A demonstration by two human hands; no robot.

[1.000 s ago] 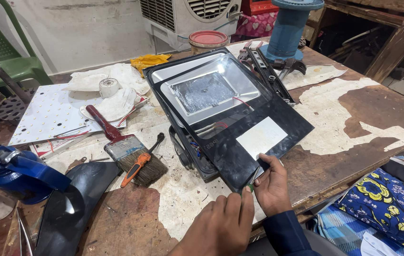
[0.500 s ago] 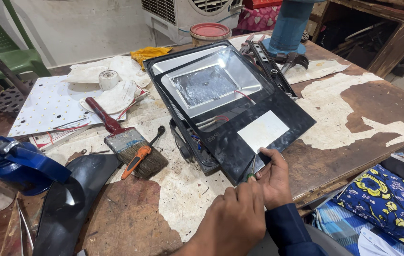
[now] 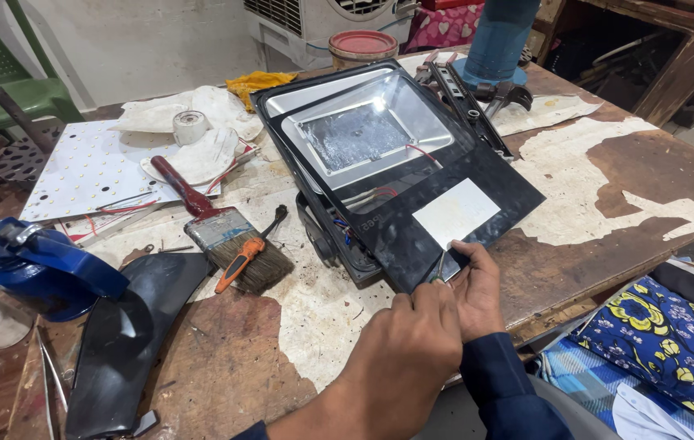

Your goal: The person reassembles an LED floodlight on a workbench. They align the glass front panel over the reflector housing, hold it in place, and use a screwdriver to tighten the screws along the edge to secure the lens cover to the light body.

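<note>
- Resting at the near edge of the worn wooden workbench (image 3: 608,269), the left hand (image 3: 408,350) and right hand (image 3: 477,289) meet at the near corner of a black floodlight housing (image 3: 396,163); the housing lies face up and tilted, its glass panel showing a silver reflector with thin red wires
- The right hand's fingers are curled against the housing's lower rim, just below a white rectangular patch (image 3: 455,213); a thin metal tool (image 3: 441,266) (what kind, I cannot tell) stands between the two hands, pinched at the fingertips
- The left hand is loosely closed, knuckles up, thumb side touching the right hand; whether it grips the tool too is hidden
- Left of the housing lie a red-handled paintbrush (image 3: 216,220) and an orange-handled screwdriver (image 3: 237,262), touching each other; a blue vise (image 3: 37,269) sits further left
</note>
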